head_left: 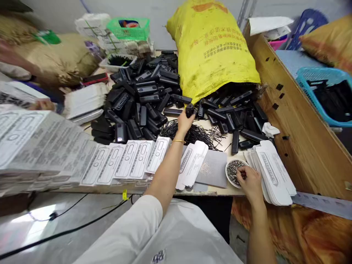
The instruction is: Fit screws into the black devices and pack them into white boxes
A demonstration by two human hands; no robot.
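Black plastic piece (189, 109) sits clenched in the left hand (184, 123); the right hand (249, 182) pinches screws (233, 171) from a dish (228, 177).

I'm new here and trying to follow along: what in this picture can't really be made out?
- Head view: what fills the small dish is too small to tell; the right hand covers part of it.
- The black piece in the left hand is half hidden by the fingers.
- The yellow sack hides whatever is inside it.
- Print on the white cards is too small to read.
- Far left edge is blurred.
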